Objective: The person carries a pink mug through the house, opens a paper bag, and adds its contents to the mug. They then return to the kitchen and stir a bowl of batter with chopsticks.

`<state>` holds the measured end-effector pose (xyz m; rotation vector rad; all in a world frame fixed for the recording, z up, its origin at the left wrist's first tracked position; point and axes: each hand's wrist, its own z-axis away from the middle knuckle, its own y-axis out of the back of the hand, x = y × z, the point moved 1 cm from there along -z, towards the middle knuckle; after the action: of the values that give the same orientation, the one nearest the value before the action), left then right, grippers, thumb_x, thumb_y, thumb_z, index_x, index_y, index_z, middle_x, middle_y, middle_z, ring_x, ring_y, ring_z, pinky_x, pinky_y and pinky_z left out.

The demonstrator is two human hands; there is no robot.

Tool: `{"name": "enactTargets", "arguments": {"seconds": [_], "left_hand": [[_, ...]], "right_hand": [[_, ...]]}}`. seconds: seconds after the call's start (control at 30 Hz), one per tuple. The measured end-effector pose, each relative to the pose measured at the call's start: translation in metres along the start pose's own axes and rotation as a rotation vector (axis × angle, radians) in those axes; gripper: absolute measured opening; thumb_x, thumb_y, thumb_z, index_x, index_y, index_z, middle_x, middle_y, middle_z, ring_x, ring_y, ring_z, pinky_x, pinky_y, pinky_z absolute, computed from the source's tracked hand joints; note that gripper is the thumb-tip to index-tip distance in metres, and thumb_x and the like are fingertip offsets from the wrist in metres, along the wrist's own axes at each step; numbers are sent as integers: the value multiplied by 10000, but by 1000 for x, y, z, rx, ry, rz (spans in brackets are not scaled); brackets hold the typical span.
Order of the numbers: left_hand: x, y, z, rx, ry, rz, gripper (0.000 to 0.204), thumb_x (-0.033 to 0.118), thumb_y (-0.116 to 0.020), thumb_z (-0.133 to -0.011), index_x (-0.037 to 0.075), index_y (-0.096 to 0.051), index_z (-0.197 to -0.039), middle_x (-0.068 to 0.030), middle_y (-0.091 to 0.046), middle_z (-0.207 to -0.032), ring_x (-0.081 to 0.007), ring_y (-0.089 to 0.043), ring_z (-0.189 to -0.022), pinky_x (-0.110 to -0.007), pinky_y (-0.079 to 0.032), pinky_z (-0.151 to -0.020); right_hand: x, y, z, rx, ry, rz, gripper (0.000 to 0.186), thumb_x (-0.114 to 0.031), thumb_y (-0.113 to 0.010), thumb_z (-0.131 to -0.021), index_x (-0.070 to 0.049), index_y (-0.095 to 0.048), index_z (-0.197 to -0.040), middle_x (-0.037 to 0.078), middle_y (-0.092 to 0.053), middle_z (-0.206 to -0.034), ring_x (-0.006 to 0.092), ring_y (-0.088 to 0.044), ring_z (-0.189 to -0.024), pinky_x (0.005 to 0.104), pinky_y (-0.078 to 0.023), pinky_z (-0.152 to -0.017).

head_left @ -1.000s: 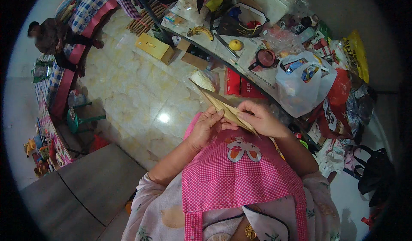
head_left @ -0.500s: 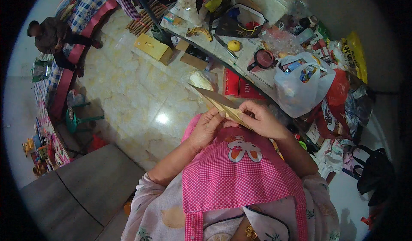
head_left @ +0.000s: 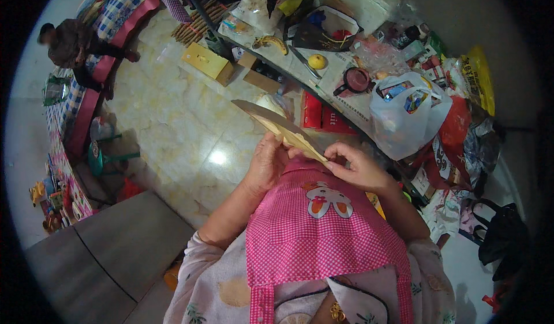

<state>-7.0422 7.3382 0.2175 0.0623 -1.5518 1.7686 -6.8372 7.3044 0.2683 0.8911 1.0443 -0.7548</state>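
Note:
A long, thin flat piece with a grey-brown face and a pale yellow side (head_left: 288,132) is held up in front of my apron; its kind I cannot make out. My left hand (head_left: 268,161) grips its lower yellow side near the middle, with some fingers hidden behind it. Near its right end, my right hand (head_left: 353,167) pinches the edge between thumb and fingers. The far left end points up and away from me. Beneath my hands hangs the pink checked apron (head_left: 323,237) with a rabbit patch.
To the right, a crowded table holds a knife (head_left: 303,62), a yellow fruit (head_left: 317,62), a dark mug (head_left: 353,81) and a white plastic bag (head_left: 407,113). A yellow box (head_left: 206,64) stands on the floor. A person (head_left: 75,47) sits on the bed at far left, beyond a green stool (head_left: 99,158).
The flat piece has shifted left and turned, showing more of its grey-brown face and covering part of the pale bundle behind. My left hand has moved left and turned more upright.

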Motion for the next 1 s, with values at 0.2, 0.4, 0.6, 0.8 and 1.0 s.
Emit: {"name": "enactTargets", "arguments": {"seconds": [0.2, 0.4, 0.6, 0.8, 1.0], "left_hand": [[2, 17, -9, -41, -39, 20, 239, 275, -488, -933, 55, -517, -1022, -35, -570, -911, -181, -569, -950, -390, -475, -884], [12, 3, -11, 99, 85, -81, 304, 342, -498, -928, 40, -520, -950, -68, -580, -831, -155, -580, -735, -339, -510, -755], [-5, -12, 1, -23, 443, -591, 359, 392, -511, -922, 34, -539, -899, -56, -613, -793, -119, -580, -641, -238, -482, -590], [-18, -5, -3, -32, 499, -375, 256, 259, -476, -954, 19, -559, -981, -75, -624, -858, -147, -609, -754, -274, -519, -689], [-21, -8, -3, -135, 355, -261, 230, 200, -463, -960, 17, -559, -1059, -64, -623, -913, -135, -606, -830, -274, -510, -790]], "right_hand": [[-9, 1, -9, 58, 63, 218, 122, -103, -555, -875, -26, -517, -962, 52, -528, -820, 132, -523, -748, 276, -426, -676], [6, -11, -14, 95, 54, 197, 127, -139, -535, -888, -24, -500, -931, 95, -540, -773, 198, -532, -690, 308, -430, -639], [13, -19, -20, 57, -6, 195, 110, -109, -524, -884, -20, -470, -921, 142, -557, -773, 258, -569, -699, 351, -446, -639], [23, -15, -15, 103, -44, 58, 70, -100, -491, -918, -37, -465, -927, 21, -482, -794, 96, -473, -689, 249, -414, -620], [7, -11, -17, 95, -127, -186, 110, -111, -541, -898, -37, -462, -919, 12, -478, -792, 86, -469, -695, 240, -413, -614]]}}
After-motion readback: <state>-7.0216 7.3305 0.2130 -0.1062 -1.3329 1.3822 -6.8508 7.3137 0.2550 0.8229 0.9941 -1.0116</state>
